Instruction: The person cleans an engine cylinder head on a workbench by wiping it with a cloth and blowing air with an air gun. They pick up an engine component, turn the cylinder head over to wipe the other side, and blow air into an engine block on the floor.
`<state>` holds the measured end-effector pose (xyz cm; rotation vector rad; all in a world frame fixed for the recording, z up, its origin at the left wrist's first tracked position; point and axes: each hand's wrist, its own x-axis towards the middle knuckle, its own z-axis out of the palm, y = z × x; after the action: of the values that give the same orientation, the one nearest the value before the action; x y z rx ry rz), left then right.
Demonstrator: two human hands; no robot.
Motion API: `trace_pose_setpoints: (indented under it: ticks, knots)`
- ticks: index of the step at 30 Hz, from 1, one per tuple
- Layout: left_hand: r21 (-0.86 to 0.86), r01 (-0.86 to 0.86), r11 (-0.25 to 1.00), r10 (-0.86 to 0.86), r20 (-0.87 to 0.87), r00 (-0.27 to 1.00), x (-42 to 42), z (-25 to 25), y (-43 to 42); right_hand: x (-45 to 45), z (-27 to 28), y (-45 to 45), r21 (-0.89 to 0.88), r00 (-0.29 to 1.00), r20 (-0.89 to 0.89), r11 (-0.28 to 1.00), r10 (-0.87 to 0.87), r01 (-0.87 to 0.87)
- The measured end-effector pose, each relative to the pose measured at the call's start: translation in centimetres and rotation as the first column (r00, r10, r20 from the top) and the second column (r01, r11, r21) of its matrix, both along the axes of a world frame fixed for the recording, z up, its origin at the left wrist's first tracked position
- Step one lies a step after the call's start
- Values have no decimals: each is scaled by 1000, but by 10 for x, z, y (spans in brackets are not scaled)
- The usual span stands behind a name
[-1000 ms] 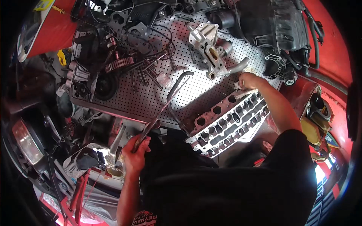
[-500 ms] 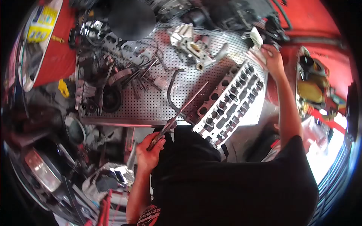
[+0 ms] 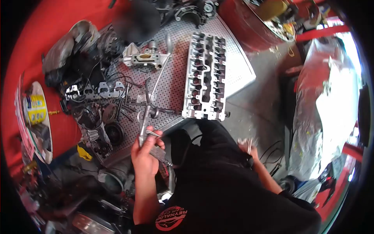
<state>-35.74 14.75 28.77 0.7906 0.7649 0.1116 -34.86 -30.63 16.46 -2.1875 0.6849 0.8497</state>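
My left hand (image 3: 146, 152) is wrapped round the handle of a metal air blow gun (image 3: 143, 121), in front of the bench's near edge. Its long thin nozzle points away over the bench, and a hose fitting hangs below the grip. Low at my right side, my right hand (image 3: 253, 151) is closed on a crumpled whitish rag (image 3: 244, 145); the fingers are partly hidden. An engine cylinder head (image 3: 206, 76) with two rows of round bores lies lengthwise on the perforated metal bench (image 3: 177, 62), its near end by the bench's edge.
A cast metal housing (image 3: 144, 58) lies left of the cylinder head. Further left are loose bolts or valves (image 3: 126, 105), a gasket (image 3: 111, 89) and a dark pulley (image 3: 113, 133). A red drum (image 3: 245, 27) stands behind, and a plastic-covered object (image 3: 323, 113) at the right.
My right hand has come from the bench's far right down to my side, with the whitish rag. My view has turned; the blow gun remains in my left hand.
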Motion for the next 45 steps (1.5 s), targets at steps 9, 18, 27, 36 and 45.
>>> trace_pose_setpoints:
  ticks: [9, 18, 27, 36, 45]
  knots:
    - [613, 393, 685, -341, -207, 917, 61, 11, -140, 183, 4, 17, 579, 861, 349, 808, -371, 114]
    - [780, 344, 523, 61, -437, 897, 176, -42, -242, 267, -78, -149, 569, 979, 103, 817, -177, 88]
    - [844, 510, 163, 192, -534, 823, 224, 4, -278, 356, -91, -214, 545, 982, 8, 824, -190, 156]
    - [729, 673, -126, -24, -680, 733, 303, 42, -248, 329, -91, -225, 526, 993, 34, 847, -110, 75]
    - [403, 832, -382, -106, -913, 394, 381, 63, -285, 300, -99, -296, 495, 956, -49, 824, -290, 276]
